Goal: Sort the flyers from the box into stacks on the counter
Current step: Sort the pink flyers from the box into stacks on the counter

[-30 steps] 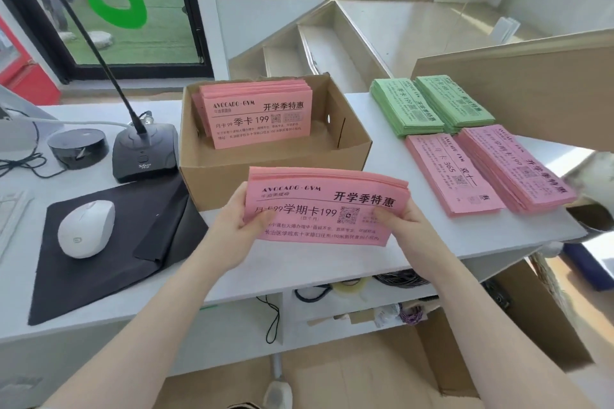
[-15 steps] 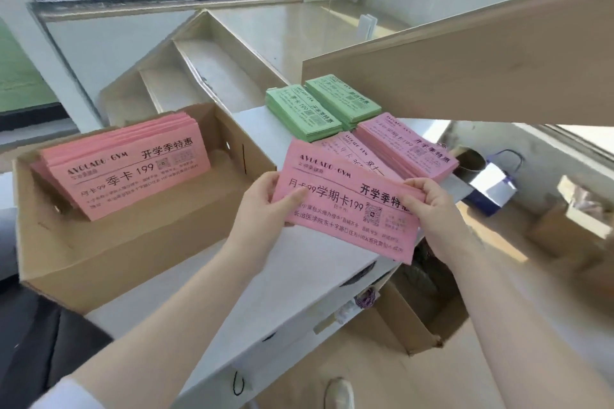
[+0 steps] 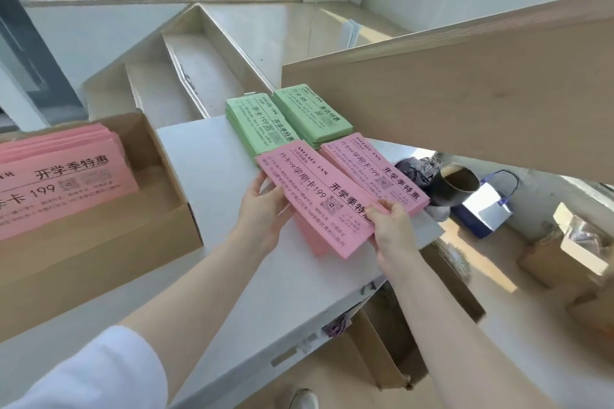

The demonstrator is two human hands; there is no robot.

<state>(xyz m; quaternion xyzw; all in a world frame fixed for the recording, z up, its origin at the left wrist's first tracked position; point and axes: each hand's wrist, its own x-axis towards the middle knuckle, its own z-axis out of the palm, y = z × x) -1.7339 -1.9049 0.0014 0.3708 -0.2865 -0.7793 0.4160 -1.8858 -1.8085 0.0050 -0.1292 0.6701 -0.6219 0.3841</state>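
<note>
Both hands held a bundle of pink flyers over the right end of the white worktop. The top sheet was a long pink slip printed in black, with a bold headline along one edge, a line containing "199", a small square code and fine print too small to read. The left hand supported the bundle's near-left end, fingers under it and thumb along the edge. The right hand pinched the near-right corner, so each grip was closed on the paper. The bundle lay tilted above a pink stack on the worktop, only a sliver of which showed beneath it; whether the 2 touched could not be told.

Just right of it lay a second pink stack with the same kind of layout. Behind these sat 2 green stacks side by side, the left green stack marked "199" and the right green stack marked "88".

The cardboard box stood at the left, cut off by the frame edge, with more pink flyers leaning inside it, their left part out of view. A wooden board covered the area above the stacks on the right. Below the worktop's end were a dark cup, a blue and silver gift bag and brown cartons, all blurred.
</note>
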